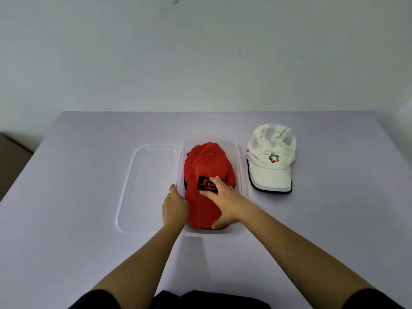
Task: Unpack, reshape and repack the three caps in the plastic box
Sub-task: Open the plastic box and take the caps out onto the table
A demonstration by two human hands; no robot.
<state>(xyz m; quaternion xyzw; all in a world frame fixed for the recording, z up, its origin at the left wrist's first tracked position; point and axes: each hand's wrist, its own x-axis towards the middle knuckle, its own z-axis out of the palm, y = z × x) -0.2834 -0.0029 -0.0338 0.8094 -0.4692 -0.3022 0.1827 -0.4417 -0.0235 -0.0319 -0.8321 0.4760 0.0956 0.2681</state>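
A red cap [207, 161] with a black logo patch lies in the clear plastic box [243, 175], brim toward me. A dark edge [184, 180] shows beneath it; I cannot tell what it is. My right hand [225, 201] lies flat on the cap's front and brim, fingers spread over the logo and thumb at the brim's near edge. My left hand [175, 206] is at the cap's left side, fingers tucked down between brim and box wall, holding the brim edge. A white cap [270, 157] with a coloured logo sits on the table right of the box.
The box's clear lid [145, 186] lies flat on the table, touching the box's left side. The pale table [78, 197] runs back to a plain wall. The table's left edge drops off to a dark floor.
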